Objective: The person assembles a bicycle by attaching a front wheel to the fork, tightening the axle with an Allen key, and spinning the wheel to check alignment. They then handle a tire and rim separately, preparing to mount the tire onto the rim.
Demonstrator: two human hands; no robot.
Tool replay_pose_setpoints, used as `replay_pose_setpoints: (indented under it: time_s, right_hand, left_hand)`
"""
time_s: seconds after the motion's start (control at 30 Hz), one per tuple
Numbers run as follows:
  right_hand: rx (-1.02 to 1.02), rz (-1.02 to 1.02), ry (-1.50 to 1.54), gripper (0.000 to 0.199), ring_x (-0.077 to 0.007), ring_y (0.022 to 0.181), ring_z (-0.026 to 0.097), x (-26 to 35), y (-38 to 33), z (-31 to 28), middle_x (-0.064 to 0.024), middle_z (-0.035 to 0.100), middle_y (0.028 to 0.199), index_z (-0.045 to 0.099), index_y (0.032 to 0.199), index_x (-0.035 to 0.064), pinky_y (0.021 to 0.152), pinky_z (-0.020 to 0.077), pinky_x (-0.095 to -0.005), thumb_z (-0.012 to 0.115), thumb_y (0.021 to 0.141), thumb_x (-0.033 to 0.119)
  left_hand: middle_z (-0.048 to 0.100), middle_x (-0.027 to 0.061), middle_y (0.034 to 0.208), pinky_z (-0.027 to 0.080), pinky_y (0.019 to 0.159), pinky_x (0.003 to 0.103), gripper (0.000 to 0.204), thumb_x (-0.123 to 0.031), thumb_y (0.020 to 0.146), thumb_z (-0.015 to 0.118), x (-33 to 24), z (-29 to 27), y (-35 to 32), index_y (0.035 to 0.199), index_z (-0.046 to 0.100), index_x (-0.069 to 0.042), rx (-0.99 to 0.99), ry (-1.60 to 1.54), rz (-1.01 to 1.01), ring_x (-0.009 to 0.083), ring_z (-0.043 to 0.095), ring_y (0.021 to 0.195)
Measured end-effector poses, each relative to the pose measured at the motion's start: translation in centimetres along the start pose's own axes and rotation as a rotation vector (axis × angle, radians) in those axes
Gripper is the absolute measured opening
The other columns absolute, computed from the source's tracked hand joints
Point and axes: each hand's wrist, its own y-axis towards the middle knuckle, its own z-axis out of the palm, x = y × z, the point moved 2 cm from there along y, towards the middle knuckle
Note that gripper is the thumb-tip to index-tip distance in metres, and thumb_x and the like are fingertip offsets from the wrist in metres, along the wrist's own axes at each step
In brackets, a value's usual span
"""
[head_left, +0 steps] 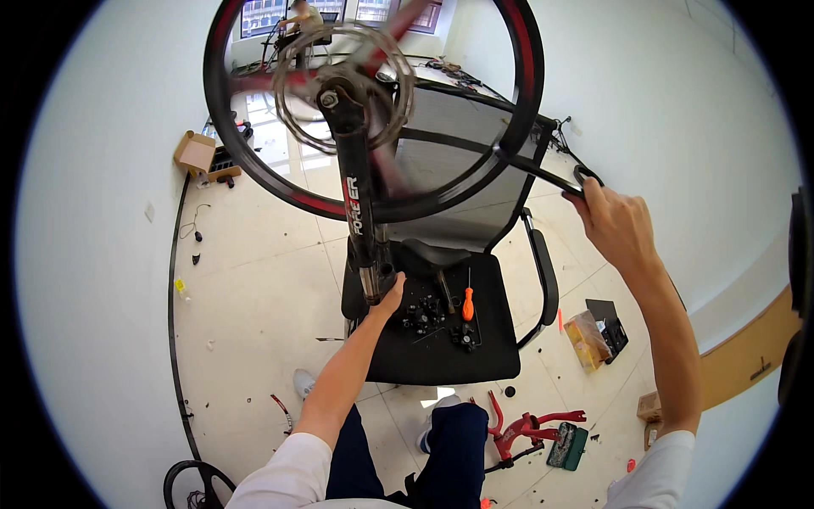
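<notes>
Left hand (388, 299): clenched round the lower fork (360, 212) leg, fingers mostly hidden behind it.
Right hand (617, 222): at 3 o'clock, gripping a black tyre (532, 165) strip; fingertips hidden.
Wheel (373, 102): at 12 o'clock on the fork, spokes and disc blurred, top cut off.
Chair (458, 339): centre, below the wheel; seat holds an orange screwdriver (467, 303) and small dark parts, too small to tell.
Red frame (526, 427): floor at 5 o'clock, partly behind a knee.

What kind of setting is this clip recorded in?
Probably an office room used as a makeshift bicycle workshop. The left hand holds a fork carrying a black-and-red wheel over an office chair strewn with small parts; a red frame part lies on the tiled floor.
</notes>
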Motion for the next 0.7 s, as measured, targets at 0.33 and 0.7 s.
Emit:
replay_pose_setpoints:
  time_s: [0.33,0.7]
  right_hand:
    - [0.160,-0.150,0.025,0.030,-0.0247,0.042,0.054,3.5,0.3,3.9,-0.0064,0.054,0.052,0.049,0.075,0.0063,0.039,0.0406,-0.0354,0.058,0.086,0.033]
    - [0.074,0.165,0.086,0.035,-0.0307,0.039,0.048,-1.1,-3.8,2.1,-0.0099,0.050,0.046,0.045,0.069,0.0051,0.039,0.0376,-0.0384,0.055,0.090,0.031]
  left_hand:
    - [0.050,0.0098,0.057,0.039,0.054,0.041,0.031,-0.021,0.081,0.060,-0.7,0.3,-0.1,0.060,0.047,-0.002,0.131,0.094,-0.019,0.0255,0.049,0.053]
    - [0.052,0.0086,0.058,0.040,0.052,0.038,0.023,-0.015,0.079,0.060,-2.3,1.9,0.4,0.064,0.050,-0.001,0.069,0.132,0.205,0.0229,0.054,0.055]
